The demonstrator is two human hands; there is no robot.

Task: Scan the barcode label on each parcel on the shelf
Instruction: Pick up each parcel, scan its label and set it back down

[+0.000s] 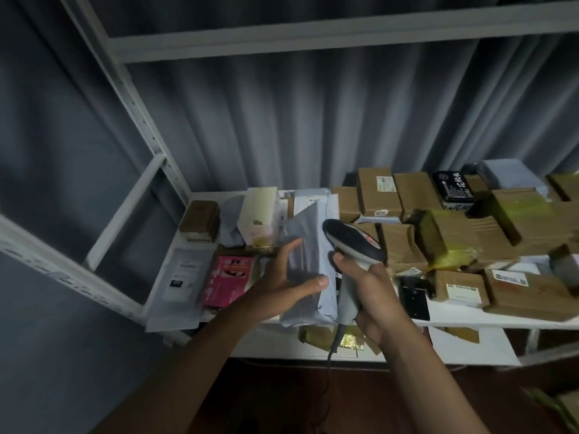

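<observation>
Forearms: two bare forearms reach in from the bottom edge toward the shelf.
Shelf [470, 317]: white metal rack before a grey curtain; its white board is crowded with parcels.
Brown boxes [438, 242]: cardboard parcels heaped over the right half, several with white labels facing up.
Grey bag [305, 245]: soft plastic mailer, raised on edge above the shelf's front, between both hands.
Pink packet [227, 280]: flat on the left part of the board, beside a clear sleeve with papers.
Left hand [288, 281]: grasping the grey bag, thumb across its near face, fingers behind.
Right hand [365, 288]: wrapped round the scanner handle.
Scanner [352, 245]: dark head, pale handle, head just beside the grey bag; cord hangs down.
</observation>
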